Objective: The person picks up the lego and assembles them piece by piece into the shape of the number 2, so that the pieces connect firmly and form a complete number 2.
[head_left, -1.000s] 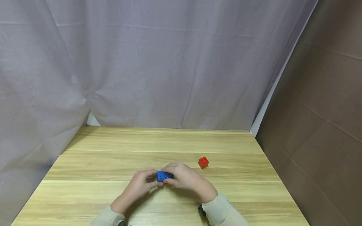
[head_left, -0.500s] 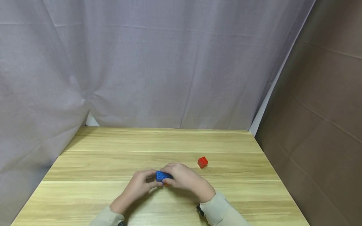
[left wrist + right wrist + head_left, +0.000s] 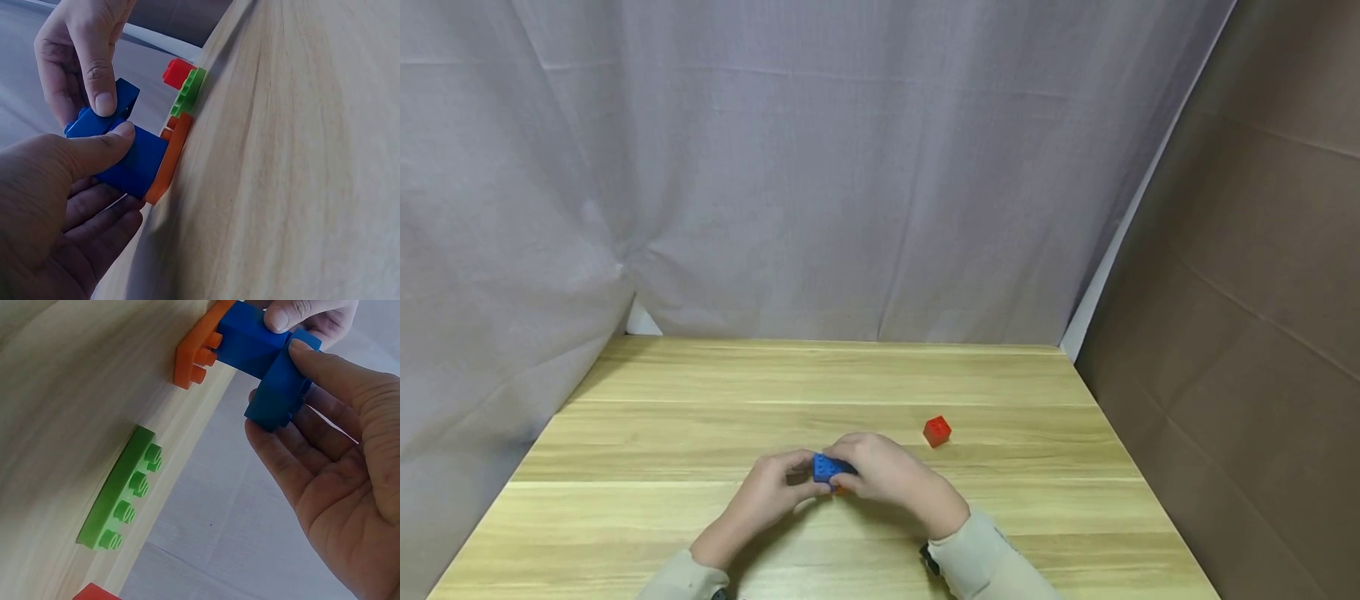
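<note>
Right hand (image 3: pixel 883 473) and left hand (image 3: pixel 775 483) pinch two stacked blue bricks

Right hand pinches the upper blue brick (image 3: pixel 278 387) between its thumb and fingers. Left hand pinches the lower blue brick (image 3: pixel 139 159), with its thumb on one side and its fingers behind. The upper brick sits at the top of the lower one and juts out past it towards the right hand; if they are fully pressed together, I cannot tell. The lower brick stands on an orange brick (image 3: pixel 194 356), whose bare studs show beside it. The orange brick is on the wooden table (image 3: pixel 700 425). Near it, a green brick (image 3: pixel 119 490) lies with its studs up. Well apart from the stack, beyond the right hand, a red brick (image 3: pixel 937 432) rests on the table. Grey cloth (image 3: pixel 820 183) hangs behind, and both forearms wear pale sleeves (image 3: pixel 992 562).
</note>
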Tool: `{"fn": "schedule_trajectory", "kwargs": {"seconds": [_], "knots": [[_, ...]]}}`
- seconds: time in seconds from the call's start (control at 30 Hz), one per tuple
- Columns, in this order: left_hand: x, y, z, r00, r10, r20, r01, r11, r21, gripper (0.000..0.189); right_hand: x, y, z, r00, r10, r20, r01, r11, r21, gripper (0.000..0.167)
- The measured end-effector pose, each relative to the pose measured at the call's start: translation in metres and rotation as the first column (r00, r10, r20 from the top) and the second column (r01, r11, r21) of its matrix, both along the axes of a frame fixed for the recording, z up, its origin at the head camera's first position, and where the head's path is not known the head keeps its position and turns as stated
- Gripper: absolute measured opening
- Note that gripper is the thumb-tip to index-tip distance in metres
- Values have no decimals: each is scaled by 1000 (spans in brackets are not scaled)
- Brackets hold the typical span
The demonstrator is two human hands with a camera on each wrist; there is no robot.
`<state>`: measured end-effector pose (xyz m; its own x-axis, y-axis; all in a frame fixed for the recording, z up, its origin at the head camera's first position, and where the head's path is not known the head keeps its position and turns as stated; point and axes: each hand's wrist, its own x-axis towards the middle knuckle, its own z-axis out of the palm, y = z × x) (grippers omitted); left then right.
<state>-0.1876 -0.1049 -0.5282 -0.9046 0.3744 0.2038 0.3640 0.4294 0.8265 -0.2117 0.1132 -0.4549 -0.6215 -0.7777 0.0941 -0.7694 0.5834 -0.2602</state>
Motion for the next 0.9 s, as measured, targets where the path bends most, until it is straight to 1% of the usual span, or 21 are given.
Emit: {"fn": "schedule_trajectory", "kwargs": {"seconds": [0.17, 0.27, 0.43, 0.6, 0.73, 0.9], "knots": [[1, 1, -1, 1000, -11, 2, 11, 1000, 10, 35, 0, 1, -2, 1000, -6, 6, 6, 1000, -1, 37], [2, 2, 0, 1000, -7, -15, 7, 1000, -3, 38, 0, 2, -3, 1000, 3, 4, -3, 1000, -9, 36], [3, 3, 8, 998, 16, -60, -17, 1000, -15, 49, -1, 3, -5, 1000, 14, -21, -15, 1000, -19, 37], [5, 2, 14, 998, 25, -61, -24, 1000, 18, 48, -1, 7, -6, 1000, 9, -14, -10, 999, -35, 41], [5, 2, 13, 996, 28, -84, -25, 999, 39, 47, -1, 13, -6, 1000, -22, 3, 22, 999, -38, 46], [5, 1, 11, 993, 19, -114, -13, 999, 46, 43, -4, 22, -6, 999, -27, 25, 29, 998, -60, 39]]}}
